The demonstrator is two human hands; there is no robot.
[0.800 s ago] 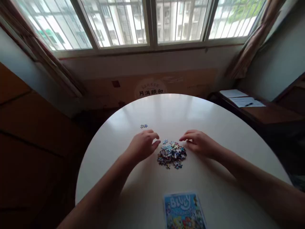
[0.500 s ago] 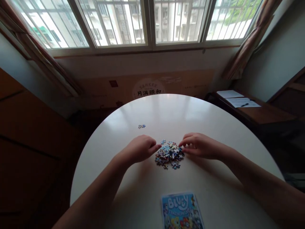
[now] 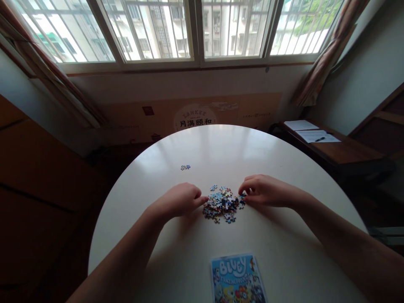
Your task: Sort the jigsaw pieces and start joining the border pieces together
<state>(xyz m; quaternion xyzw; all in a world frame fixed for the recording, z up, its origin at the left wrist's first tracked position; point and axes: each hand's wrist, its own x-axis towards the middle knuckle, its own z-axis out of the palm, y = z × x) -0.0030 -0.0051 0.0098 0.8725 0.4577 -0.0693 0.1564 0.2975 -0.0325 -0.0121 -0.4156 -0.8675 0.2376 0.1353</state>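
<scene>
A loose pile of small jigsaw puzzle pieces (image 3: 221,203), many light blue, dark and multicoloured, lies on the white round table (image 3: 176,269). At the pile's left edge is my left hand (image 3: 184,198), its thumb stretched out to touch the pieces and its other fingers bent, with no piece visible in it. My right hand (image 3: 260,191) rests just right of the pile, fingertips closed about a bluish puzzle piece (image 3: 242,195). A single blue piece (image 3: 213,187) lies behind the pile. Two pieces (image 3: 185,167) sit together farther back on the left.
Near the front edge of view lies a blue picture sheet (image 3: 236,277) lettered BLUEY. Beyond the table is a window (image 3: 195,63) above a printed cardboard panel (image 3: 142,122). A brown side desk (image 3: 353,147) with papers (image 3: 315,136) and a pen stands at the right.
A few pieces have come away from the pile's right side, under my right fingertips. My left hand stays by the left edge. The whole view has shifted slightly.
</scene>
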